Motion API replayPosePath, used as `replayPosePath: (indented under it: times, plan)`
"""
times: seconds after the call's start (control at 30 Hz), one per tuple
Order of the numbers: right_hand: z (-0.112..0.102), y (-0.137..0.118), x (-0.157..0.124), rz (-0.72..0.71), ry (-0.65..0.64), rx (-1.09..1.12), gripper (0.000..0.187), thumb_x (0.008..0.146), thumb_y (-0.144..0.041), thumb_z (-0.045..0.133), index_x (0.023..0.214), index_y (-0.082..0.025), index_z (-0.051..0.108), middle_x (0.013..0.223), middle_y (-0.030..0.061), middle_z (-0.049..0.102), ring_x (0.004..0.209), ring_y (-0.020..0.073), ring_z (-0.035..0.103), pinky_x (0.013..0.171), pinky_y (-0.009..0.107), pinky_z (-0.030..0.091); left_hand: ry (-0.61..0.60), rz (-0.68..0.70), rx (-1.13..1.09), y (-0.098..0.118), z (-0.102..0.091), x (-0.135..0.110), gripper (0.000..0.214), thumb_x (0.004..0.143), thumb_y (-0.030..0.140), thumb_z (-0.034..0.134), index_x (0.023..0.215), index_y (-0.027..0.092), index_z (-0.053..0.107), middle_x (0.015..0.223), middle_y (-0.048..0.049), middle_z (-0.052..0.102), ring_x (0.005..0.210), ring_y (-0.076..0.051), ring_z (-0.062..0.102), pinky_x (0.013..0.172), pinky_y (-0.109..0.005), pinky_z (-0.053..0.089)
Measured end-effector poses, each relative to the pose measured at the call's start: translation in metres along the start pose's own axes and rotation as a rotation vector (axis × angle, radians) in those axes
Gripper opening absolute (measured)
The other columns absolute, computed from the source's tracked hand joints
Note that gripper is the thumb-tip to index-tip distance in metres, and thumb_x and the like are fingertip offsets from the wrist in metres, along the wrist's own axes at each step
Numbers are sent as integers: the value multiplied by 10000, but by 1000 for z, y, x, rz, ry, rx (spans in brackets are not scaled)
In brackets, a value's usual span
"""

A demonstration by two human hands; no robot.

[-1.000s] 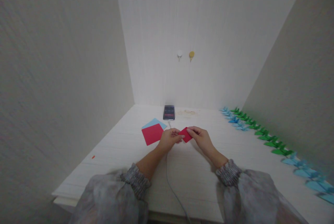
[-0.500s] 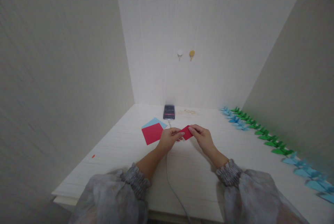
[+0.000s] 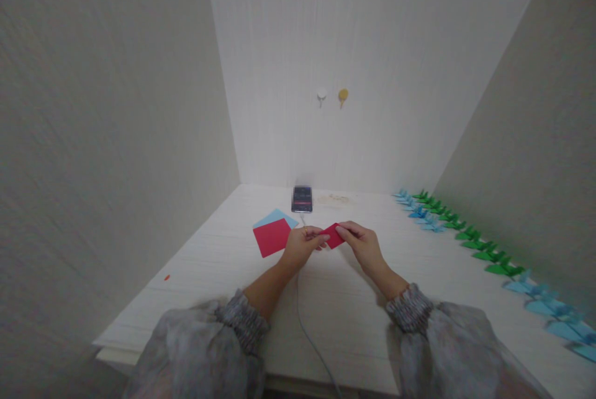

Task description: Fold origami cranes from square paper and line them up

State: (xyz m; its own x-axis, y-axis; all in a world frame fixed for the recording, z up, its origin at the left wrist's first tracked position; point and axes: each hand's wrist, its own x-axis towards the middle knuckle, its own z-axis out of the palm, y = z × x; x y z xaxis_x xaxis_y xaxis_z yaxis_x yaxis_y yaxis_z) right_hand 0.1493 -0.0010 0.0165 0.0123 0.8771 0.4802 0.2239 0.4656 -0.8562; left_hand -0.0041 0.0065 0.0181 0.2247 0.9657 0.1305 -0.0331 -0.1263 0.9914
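A small folded red paper (image 3: 334, 235) is held just above the white table (image 3: 223, 262) between both hands. My left hand (image 3: 302, 246) pinches its left edge with closed fingers. My right hand (image 3: 363, 244) pinches its right edge the same way. A flat red paper sheet (image 3: 271, 238) lies on the table just left of my left hand, over a light blue sheet (image 3: 276, 218).
A phone (image 3: 302, 198) lies at the back of the table with a cable (image 3: 307, 331) running toward the front edge. A row of green (image 3: 470, 241) and blue (image 3: 549, 309) folded paper figures lines the right wall. Two hooks (image 3: 331, 96) hang on the back wall. A tiny red scrap (image 3: 166, 277) lies at the left.
Both hands have drifted slightly up and away with the folded red paper; the grip is unchanged.
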Motion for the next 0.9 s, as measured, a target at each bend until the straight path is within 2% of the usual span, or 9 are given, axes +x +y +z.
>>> replayPosePath:
  times: [0.37, 0.5, 0.57, 0.73, 0.9]
  plan:
    - [0, -2, -2, -22, 0, -10, 201, 720, -347, 528, 747, -180, 636, 724, 38, 612, 696, 166, 548, 658, 297, 444, -8, 33, -18, 0, 0, 0, 239, 575, 347, 643, 632, 119, 597, 518, -11, 584, 473, -86, 503, 506, -212, 404]
    - [-1, -7, -1, -89, -27, -41, 209, 724, -301, 538, 897, -202, 600, 845, 50, 592, 753, 164, 544, 681, 300, 443, -11, 26, -10, -4, -2, 1, 223, 585, 334, 634, 628, 122, 580, 500, -7, 573, 467, -84, 492, 498, -205, 386]
    - [-3, -10, 0, -176, -60, -103, 195, 731, -276, 533, 909, -215, 586, 875, 52, 570, 767, 162, 536, 684, 303, 439, -23, 48, 41, -7, -3, 2, 217, 599, 338, 620, 626, 127, 582, 494, -3, 565, 466, -84, 485, 498, -204, 378]
    - [-8, -12, 3, -414, -122, -363, 79, 742, -245, 517, 767, -210, 583, 837, 57, 559, 819, 186, 512, 730, 339, 398, -36, 128, 226, -13, -7, 4, 215, 635, 355, 576, 642, 141, 603, 512, 2, 558, 491, -91, 476, 509, -203, 363]
    - [-13, -10, 4, -447, -234, -637, 67, 759, -244, 495, 746, -189, 531, 793, 56, 564, 809, 189, 489, 719, 328, 351, -54, 215, 444, -10, -9, 1, 198, 662, 336, 534, 645, 157, 617, 538, 5, 565, 516, -101, 470, 527, -206, 354]
